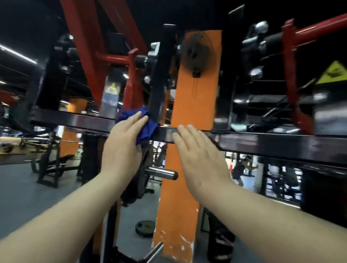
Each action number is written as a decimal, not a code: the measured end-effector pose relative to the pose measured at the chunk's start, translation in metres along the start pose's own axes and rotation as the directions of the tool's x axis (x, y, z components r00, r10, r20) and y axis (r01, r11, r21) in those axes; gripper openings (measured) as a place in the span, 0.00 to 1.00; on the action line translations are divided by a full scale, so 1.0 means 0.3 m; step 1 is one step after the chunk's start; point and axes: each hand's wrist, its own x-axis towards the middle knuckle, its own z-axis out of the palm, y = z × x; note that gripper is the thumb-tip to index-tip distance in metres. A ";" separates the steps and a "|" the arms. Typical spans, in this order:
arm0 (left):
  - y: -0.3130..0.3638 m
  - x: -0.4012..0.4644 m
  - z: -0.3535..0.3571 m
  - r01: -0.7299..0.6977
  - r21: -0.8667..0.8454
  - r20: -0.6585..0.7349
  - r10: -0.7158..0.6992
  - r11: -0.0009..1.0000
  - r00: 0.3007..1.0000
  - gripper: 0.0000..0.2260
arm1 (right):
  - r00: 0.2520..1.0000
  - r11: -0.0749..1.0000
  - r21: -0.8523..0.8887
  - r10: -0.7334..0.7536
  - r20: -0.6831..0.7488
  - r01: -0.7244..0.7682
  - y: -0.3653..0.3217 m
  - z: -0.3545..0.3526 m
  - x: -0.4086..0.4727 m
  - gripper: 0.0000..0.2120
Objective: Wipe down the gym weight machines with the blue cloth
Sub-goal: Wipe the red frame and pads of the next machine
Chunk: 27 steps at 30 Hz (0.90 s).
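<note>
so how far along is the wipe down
Nothing can be judged as finished from this view. In hand: the left hand presses the blue cloth on the black crossbar where it meets an upright, while the right hand rests flat on the bar. Left: the bar's right stretch, the red frames and the chrome peg.

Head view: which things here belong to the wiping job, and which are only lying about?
Job: blue cloth under left hand; black crossbar, touched by right hand.

Lying about: weight plate on floor; chrome peg; orange pillar.
</note>
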 end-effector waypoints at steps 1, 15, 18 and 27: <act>0.035 -0.022 0.012 -0.035 -0.019 0.011 0.036 0.999 0.999 0.30 | 1.000 1.000 0.020 -0.004 0.031 0.003 0.014 -0.017 -0.017 0.33; 0.546 -0.110 0.076 0.253 -0.384 0.029 -0.262 0.888 0.965 0.25 | 0.985 0.984 -0.162 0.096 0.141 -0.073 0.245 -0.355 -0.372 0.20; 0.686 -0.143 0.037 0.387 -0.416 0.018 -0.418 0.823 0.908 0.23 | 0.984 0.986 -0.152 0.088 0.157 -0.063 0.295 -0.431 -0.485 0.20; 1.002 -0.193 -0.075 0.121 -0.573 -0.011 -0.155 0.811 0.988 0.26 | 0.998 0.993 -0.106 0.059 -0.008 -0.060 0.443 -0.504 -0.728 0.23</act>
